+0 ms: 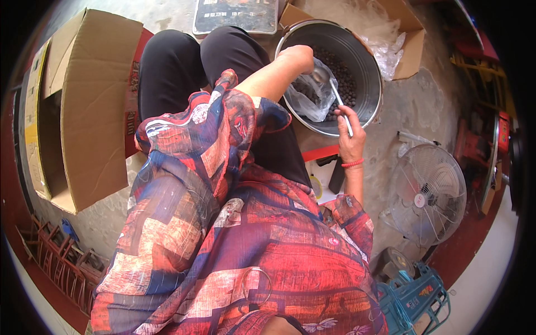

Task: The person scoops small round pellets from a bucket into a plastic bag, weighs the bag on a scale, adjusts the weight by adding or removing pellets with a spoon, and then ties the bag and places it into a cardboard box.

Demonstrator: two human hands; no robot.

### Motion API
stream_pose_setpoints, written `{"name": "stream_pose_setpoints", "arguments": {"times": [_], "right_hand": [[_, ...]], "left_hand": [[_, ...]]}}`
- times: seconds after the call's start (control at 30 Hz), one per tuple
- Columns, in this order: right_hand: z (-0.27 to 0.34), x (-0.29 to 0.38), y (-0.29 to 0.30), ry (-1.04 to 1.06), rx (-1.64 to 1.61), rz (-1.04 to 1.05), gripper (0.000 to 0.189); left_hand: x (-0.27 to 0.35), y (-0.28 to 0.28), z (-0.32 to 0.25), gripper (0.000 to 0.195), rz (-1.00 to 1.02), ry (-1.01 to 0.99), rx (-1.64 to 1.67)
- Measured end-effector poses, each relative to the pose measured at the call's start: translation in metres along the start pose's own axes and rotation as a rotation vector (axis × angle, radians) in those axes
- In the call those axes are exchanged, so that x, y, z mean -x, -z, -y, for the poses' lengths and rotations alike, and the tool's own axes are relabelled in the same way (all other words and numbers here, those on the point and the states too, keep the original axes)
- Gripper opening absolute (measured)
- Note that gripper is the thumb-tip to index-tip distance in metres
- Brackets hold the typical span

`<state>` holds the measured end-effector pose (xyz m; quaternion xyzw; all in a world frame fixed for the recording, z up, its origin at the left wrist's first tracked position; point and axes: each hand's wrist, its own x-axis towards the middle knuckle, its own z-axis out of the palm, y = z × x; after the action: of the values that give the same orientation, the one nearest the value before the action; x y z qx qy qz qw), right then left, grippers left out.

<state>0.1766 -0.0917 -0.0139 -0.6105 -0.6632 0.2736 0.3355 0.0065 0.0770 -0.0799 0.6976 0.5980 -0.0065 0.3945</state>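
Before me to the right stands a round metal bucket (pixel 370 94) with a layer of small dark round balls (pixel 345 75) at its bottom. My left hand (pixel 300 57) reaches over its near left rim, closed on the top of a clear plastic bag (pixel 324 106); its fingers are partly hidden. Some dark balls show through the bag, which hangs inside the bucket. My right hand (pixel 351 136) grips the pale handle of a metal spoon (pixel 337 94) at the bucket's lower rim. The spoon's rounded bowl (pixel 320 74) is at the bag's mouth, close to my left hand; its contents cannot be made out.
A cardboard box (pixel 412 50) with clear plastic bags stands beyond the bucket. An open carton (pixel 98 104) is on the left. A floor fan (pixel 433 197) and a blue toy-like vehicle (pixel 412 297) are at right. A dark flat case (pixel 236 19) lies ahead.
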Motion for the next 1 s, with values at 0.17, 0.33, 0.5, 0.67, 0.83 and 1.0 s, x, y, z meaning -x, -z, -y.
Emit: {"name": "stream_pose_setpoints", "arguments": {"times": [0.17, 0.33, 0.5, 0.67, 0.83, 1.0], "right_hand": [[0.015, -0.018, 0.019, 0.055, 0.197, -0.229, 0.019], [0.018, -0.051, 0.031, 0.3, 0.331, -0.299, 0.01], [-0.002, -0.075, 0.008, -0.223, 0.307, 0.053, 0.03], [-0.056, -0.079, -0.039, -0.183, 0.461, 0.373, 0.036], [-0.069, -0.097, -0.038, -0.256, 0.352, 0.36, 0.033], [-0.058, -0.097, -0.007, -0.425, -0.369, 0.165, 0.011]], "left_hand": [[0.013, 0.012, -0.003, 0.028, -0.088, -0.037, 0.051], [0.034, 0.025, -0.009, 0.029, -0.22, -0.2, 0.181], [0.052, 0.033, -0.014, 0.032, -0.28, -0.367, 0.278], [0.053, 0.036, -0.009, 0.032, -0.316, -0.448, 0.413], [0.048, 0.036, -0.007, 0.03, -0.433, -0.447, 0.611], [0.048, 0.041, -0.01, 0.022, -0.513, -0.42, 0.628]]}}
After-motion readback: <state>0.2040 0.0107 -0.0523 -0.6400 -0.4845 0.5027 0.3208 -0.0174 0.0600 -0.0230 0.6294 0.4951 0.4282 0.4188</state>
